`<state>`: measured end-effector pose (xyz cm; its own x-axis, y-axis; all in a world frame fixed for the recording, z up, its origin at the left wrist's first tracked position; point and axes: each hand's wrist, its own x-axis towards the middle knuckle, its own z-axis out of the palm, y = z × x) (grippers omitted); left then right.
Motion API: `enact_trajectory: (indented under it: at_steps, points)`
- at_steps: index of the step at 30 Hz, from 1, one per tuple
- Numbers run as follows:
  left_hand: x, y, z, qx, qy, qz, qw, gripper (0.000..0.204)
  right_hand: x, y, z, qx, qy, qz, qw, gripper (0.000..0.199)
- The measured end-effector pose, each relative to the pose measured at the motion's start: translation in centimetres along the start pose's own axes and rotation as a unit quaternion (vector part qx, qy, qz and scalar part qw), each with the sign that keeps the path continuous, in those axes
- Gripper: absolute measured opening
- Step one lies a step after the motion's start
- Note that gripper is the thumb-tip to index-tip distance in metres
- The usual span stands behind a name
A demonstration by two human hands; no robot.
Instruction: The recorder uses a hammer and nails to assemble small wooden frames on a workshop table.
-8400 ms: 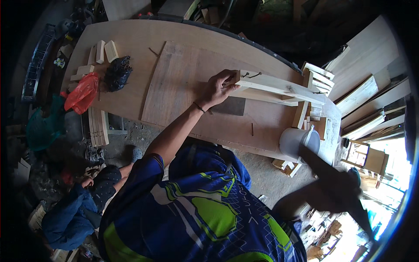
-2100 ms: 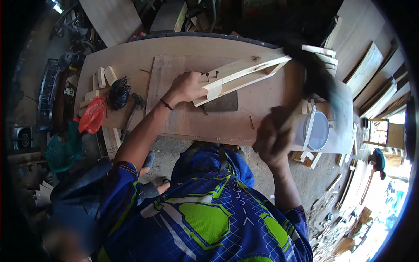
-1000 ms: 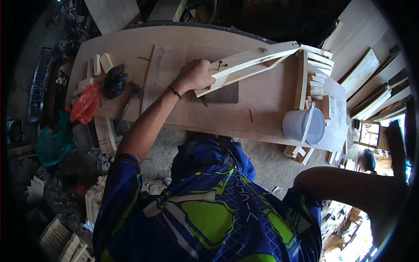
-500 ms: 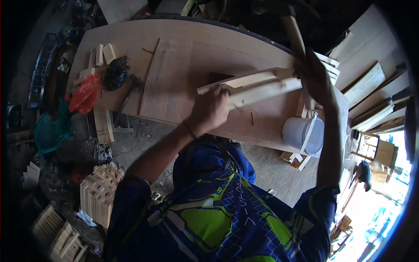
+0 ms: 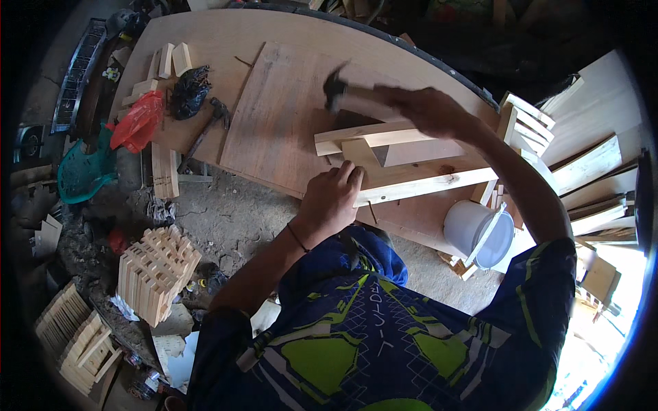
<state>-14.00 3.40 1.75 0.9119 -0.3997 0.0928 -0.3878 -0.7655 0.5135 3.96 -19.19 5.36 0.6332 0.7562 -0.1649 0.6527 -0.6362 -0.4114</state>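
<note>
A frame of pale wood pieces point(image 5: 425, 179) rests on the plywood sheet in front of me, two long rails joined by a short crosspiece at the left end. My left hand point(image 5: 334, 200) grips the near left corner of that frame, fingers curled over the wood. Above the frame, my right hand point(image 5: 435, 113) is closed round the handle of a claw hammer point(image 5: 336, 88), whose head is over the frame's left end. Slight blur covers the hammer and the right fingers. Beside the near rail lies a nail point(image 5: 372, 212).
A second hammer point(image 5: 205, 130), a black plastic bag point(image 5: 190, 92) and a red bag point(image 5: 139, 122) lie on the table's left. A white bucket point(image 5: 473, 229) stands at the right near edge, by stacked slatted wood point(image 5: 531, 123). Cut wood pieces point(image 5: 156, 274) are piled on the floor.
My right hand has swung the hammer from the upper right, down and left over the frame. The frame's right end has come nearer to me. My left hand keeps its hold.
</note>
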Motion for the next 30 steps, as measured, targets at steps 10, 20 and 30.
enact_trajectory:
  at_steps: [10,20,30]
  points:
    - [2.4,-0.5,-1.6,0.007,-0.033,0.014,0.999,0.038,-0.1,-2.9,-0.4,-0.038,-0.120,0.016,0.992,0.035]
    - [11.2,-7.3,-6.1,-0.035,-0.118,0.005,0.992,0.042,-11.0,-11.0,-3.7,0.107,0.442,0.078,0.887,0.034]
    - [11.1,-8.2,-5.3,-0.033,-0.114,0.045,0.992,0.042,-11.6,-20.0,3.4,0.127,0.231,0.242,0.934,0.038]
